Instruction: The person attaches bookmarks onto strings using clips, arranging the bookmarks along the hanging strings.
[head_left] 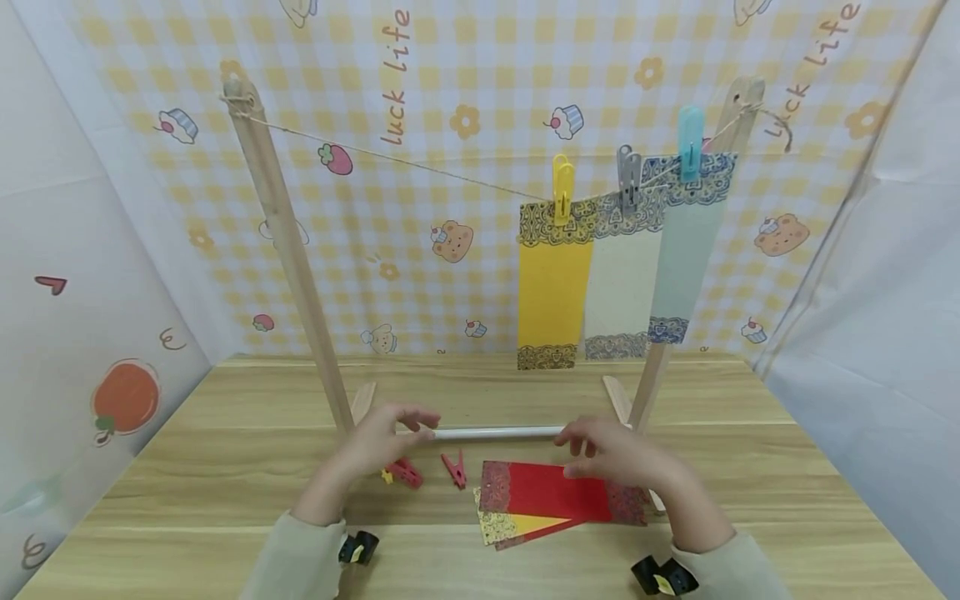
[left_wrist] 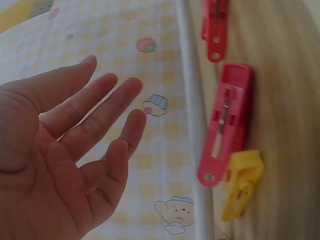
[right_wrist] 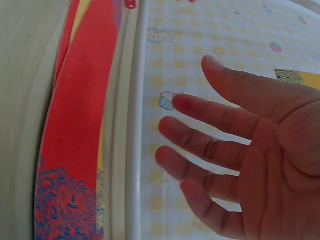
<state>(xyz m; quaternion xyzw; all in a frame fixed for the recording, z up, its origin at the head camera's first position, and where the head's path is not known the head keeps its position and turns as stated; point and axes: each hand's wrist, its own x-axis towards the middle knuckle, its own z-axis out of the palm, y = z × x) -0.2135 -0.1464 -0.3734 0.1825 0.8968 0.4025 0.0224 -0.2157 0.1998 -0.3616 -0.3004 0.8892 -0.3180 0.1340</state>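
My left hand (head_left: 384, 437) hovers with loosely spread fingers, holding nothing. Close by it lie a red clothespin (head_left: 406, 472) and a yellow clothespin (left_wrist: 242, 185), with another red clothespin (head_left: 454, 470) to their right. My right hand (head_left: 611, 450) is relaxed and holds nothing; in the head view it overlaps the top red card (head_left: 558, 492), which has patterned ends. Beneath that card a yellow card (head_left: 528, 525) and a second red one peek out. In the right wrist view, the fingers (right_wrist: 192, 140) are spread apart beside the red card.
A string (head_left: 420, 164) runs between two wooden posts (head_left: 288, 242). From it hang yellow (head_left: 551, 292), cream (head_left: 622, 287) and pale blue-green (head_left: 686, 258) cards, under yellow, grey and blue clothespins. A white rod (head_left: 495, 432) spans the posts' base. Behind is a checked cloth.
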